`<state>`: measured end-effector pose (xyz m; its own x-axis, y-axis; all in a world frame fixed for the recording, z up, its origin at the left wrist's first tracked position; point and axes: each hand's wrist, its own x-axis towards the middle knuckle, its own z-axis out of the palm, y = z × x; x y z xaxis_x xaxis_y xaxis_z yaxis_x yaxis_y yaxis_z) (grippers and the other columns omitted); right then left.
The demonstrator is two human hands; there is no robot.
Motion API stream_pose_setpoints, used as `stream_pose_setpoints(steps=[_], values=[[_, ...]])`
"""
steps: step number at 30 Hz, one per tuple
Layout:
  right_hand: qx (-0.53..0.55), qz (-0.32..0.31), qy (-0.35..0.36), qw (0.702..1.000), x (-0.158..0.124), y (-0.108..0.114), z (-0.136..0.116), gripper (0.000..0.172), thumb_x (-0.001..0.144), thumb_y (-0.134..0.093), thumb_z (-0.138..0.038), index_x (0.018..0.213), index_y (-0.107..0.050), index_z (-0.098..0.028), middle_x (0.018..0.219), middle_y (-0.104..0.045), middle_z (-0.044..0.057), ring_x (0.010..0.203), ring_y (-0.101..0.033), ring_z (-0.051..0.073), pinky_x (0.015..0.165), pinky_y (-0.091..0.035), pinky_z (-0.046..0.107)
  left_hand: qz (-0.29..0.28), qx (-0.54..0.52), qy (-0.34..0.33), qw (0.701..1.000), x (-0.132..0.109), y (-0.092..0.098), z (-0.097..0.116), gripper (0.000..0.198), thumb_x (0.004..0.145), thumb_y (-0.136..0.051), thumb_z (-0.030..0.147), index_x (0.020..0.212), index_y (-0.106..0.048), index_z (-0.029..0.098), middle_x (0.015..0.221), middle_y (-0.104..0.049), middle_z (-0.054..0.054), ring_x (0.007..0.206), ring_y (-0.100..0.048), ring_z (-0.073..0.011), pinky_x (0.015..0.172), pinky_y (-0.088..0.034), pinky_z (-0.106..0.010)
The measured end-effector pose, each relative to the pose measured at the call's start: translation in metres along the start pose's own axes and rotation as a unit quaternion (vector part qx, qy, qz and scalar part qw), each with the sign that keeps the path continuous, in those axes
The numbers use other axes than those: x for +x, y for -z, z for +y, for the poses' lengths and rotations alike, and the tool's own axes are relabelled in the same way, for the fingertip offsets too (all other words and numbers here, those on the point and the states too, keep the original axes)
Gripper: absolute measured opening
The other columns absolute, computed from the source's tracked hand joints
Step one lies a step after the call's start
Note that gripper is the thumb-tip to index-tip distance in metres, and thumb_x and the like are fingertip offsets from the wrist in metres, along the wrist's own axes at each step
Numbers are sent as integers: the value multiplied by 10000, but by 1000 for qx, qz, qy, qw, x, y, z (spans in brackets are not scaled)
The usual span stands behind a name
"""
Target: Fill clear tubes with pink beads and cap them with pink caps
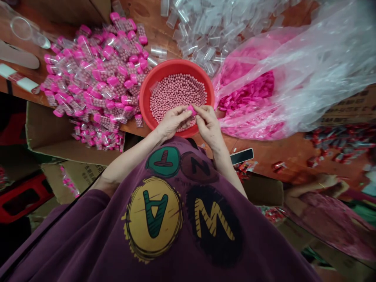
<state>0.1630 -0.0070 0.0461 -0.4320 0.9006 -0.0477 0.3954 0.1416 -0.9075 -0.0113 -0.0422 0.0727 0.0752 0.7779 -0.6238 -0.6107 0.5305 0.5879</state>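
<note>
Cap (191, 110), pink, pinched between both hands at the bowl's 6 o'clock edge.

Left hand (172, 122) comes in from 8 o'clock and right hand (209, 126) from 4 o'clock, fingertips closed on the cap from either side. Neither is nearer, both are touching it. The cap sits at 12 o'clock from the knuckles, and its long axis looks to run 9-to-3, though it's small and hard to call. Under it is the red bowl (176, 63), full of pink beads (176, 92). Filled tubes (96, 74) are heaped at the bowl's 9 to 10 o'clock, clear empties (205, 31) at 12 to 1, and a bag (293, 78) with pink pieces inside at 3. A phone (241, 156) lies on the desk (270, 156) at 4 o'clock.
</note>
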Motion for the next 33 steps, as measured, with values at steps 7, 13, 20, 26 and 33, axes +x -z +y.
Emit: stream_pose_setpoints(steps=[7,13,20,26,33], values=[[104,59,-68,991,1,-1,20,565,960,-744,-759,1318,-682,-327,1119,-735,48,954,-703,234,897,-691,470,3,129,-65,989,4,13,7,148,873,-926,237,946,-829,151,817,-761,1,696,-623,-88,704,-505,-221],[-137,-41,6,990,-1,-14,-8,696,914,-868,-502,1507,-608,-245,1505,-641,178,1431,-593,427,1275,-475,736,54,77,-53,994,7,7,-5,151,883,-910,268,922,-827,148,884,-801,-12,820,-698,-110,818,-553,-230],[-197,-37,9,980,3,-29,12,675,866,-784,-293,1494,-562,-178,1434,-627,219,1407,-571,470,1258,-441,792,72,40,-6,997,9,1,-17,185,922,-901,307,912,-800,153,809,-763,-2,746,-670,-113,751,-551,-239],[-193,-57,-16,979,13,-48,42,567,845,-802,-351,1358,-610,-203,1329,-671,184,1292,-614,423,1180,-525,702,108,9,34,993,28,13,-28,223,978,-811,198,773,-735,158,718,-719,0,710,-639,-110,729,-522,-226],[-247,-57,-18,967,11,-50,45,547,856,-777,-330,1354,-635,-152,1312,-698,214,1263,-629,428,1119,-553,668,126,56,16,990,33,13,-33,185,979,-787,170,798,-750,164,664,-678,35,644,-572,-97,687,-471,-214]])
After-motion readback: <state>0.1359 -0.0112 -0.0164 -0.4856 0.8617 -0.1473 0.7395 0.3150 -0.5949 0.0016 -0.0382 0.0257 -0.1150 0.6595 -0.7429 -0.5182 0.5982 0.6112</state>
